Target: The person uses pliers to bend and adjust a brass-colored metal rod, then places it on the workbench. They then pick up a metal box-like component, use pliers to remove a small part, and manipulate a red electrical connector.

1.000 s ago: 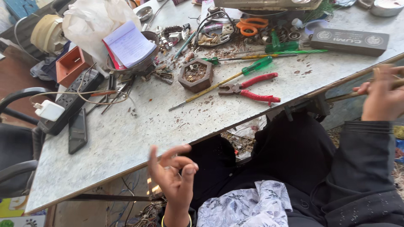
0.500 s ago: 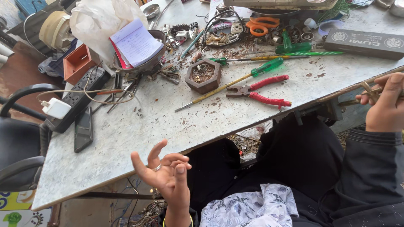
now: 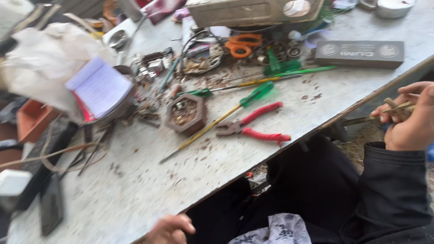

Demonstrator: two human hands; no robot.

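Head view: I see right hand [image 3: 409, 119] pinching a small brass part [image 3: 398, 107] off the table [image 3: 135, 199] edge, left hand [image 3: 169, 229] low, grip unclear; loose pinch could drop it into lap clutter.

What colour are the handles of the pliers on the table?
Red. The pliers lie open near the table edge, clearest in the head view.
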